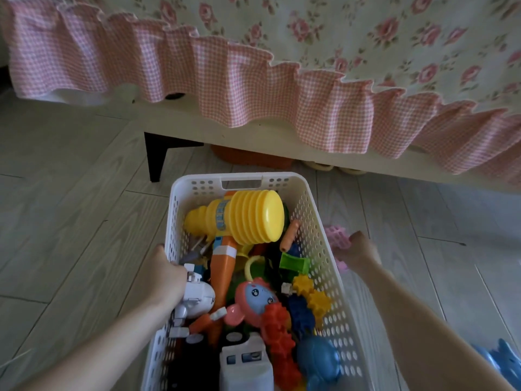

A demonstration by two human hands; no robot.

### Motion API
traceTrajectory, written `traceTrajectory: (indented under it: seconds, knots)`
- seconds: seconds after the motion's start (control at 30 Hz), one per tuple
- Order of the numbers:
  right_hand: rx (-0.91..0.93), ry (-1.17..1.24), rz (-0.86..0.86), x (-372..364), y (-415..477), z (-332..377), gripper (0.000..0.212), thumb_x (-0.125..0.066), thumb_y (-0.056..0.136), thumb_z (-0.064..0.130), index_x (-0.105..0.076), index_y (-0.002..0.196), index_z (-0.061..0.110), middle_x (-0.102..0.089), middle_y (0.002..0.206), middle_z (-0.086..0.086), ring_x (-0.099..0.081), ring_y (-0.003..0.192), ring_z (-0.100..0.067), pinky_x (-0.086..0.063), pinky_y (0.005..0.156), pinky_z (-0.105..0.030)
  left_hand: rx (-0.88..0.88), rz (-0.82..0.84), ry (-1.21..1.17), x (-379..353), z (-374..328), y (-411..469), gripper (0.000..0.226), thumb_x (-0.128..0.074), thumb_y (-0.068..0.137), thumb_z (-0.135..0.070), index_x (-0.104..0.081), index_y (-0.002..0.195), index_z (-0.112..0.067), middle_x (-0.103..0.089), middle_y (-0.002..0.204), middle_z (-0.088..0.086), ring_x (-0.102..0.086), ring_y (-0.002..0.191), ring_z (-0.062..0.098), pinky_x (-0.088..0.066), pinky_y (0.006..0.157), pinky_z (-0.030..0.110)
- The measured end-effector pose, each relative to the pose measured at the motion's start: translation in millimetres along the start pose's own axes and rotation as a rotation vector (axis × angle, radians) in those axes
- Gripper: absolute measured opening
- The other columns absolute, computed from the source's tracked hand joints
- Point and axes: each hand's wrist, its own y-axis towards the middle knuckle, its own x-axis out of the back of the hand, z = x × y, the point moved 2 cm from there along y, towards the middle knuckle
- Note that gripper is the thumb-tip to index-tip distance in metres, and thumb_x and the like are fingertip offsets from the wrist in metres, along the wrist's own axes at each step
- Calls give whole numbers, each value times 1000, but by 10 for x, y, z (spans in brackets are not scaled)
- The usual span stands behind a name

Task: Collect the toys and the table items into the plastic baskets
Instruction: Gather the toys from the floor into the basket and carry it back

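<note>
A white perforated plastic basket (318, 221) stands on the floor in the lower middle, full of toys. On top lies a big yellow toy hammer (248, 217); lower down are a pink fish toy (253, 300), a white robot toy (197, 297) and several gear blocks. My left hand (165, 280) grips the basket's left rim, fingers inside. Just outside the right wall, my right hand (359, 251) closes around a pink gridded toy block (337, 238) on the floor; part of the block is hidden behind the hand and basket.
A bed with a floral cover and pink checked frill (253, 88) runs across the back, on a dark leg (156, 155). An orange object (248, 156) lies underneath it. A blue toy (501, 362) rests on the wooden floor at the lower right.
</note>
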Motion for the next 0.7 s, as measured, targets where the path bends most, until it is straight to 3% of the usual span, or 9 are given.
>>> traceTrajectory:
  seconds: [0.07, 0.2, 0.3, 0.43, 0.57, 0.63, 0.7]
  knots:
    - [-4, 202, -63, 95, -147, -18, 35, -66, 83, 34, -60, 96, 2, -59, 71, 1, -56, 57, -9, -47, 48, -22, -3, 2, 9, 16, -30, 4, 28, -42, 89, 2, -47, 116, 3, -56, 114, 26, -52, 89, 35, -39, 73, 35]
    - [41, 415, -274, 513, -677, 147, 51, -58, 85, 46, -57, 113, 3, -64, 91, -3, -59, 72, -16, -38, 49, -15, -2, 28, 9, 51, -70, -25, 37, -41, 89, -2, -43, 127, 1, -50, 128, 25, -51, 110, 39, -40, 82, 37]
    - [136, 486, -333, 714, -1261, 351, 54, -58, 84, 50, -54, 116, 6, -61, 96, -1, -58, 75, -14, -37, 51, -14, 23, 48, -35, 47, 1, 33, 45, -44, 89, -2, -37, 133, 1, -45, 135, 24, -47, 118, 39, -40, 91, 37]
    - [260, 229, -271, 621, -2004, 517, 52, -61, 77, 59, -54, 106, 16, -62, 96, 1, -60, 80, -17, -50, 66, -30, 52, 100, -73, 21, 80, 45, 50, -46, 88, -3, -34, 136, 0, -43, 137, 24, -46, 120, 40, -41, 98, 44]
    - [285, -176, -138, 318, -2355, 500, 60, -48, 78, 69, -50, 112, 19, -57, 110, 0, -55, 96, -21, -44, 70, -30, 43, 101, -106, 56, 88, 13, 50, -43, 86, -1, -35, 136, 2, -42, 138, 24, -44, 122, 40, -39, 96, 41]
    - [318, -187, -149, 268, -2422, 474, 69, -40, 74, 76, -56, 111, 20, -57, 111, -1, -53, 99, -20, -41, 69, -28, 31, 104, -103, 75, 86, 5, 53, -42, 87, -1, -32, 139, 0, -38, 143, 23, -40, 127, 39, -37, 100, 40]
    - [357, 14, -282, 293, -2401, 400, 71, -39, 74, 72, -63, 110, 16, -60, 109, -2, -54, 101, -21, -39, 72, -27, 25, 117, -114, 86, 80, 9, 53, -41, 90, 0, -28, 141, 0, -34, 145, 22, -38, 130, 38, -36, 101, 41]
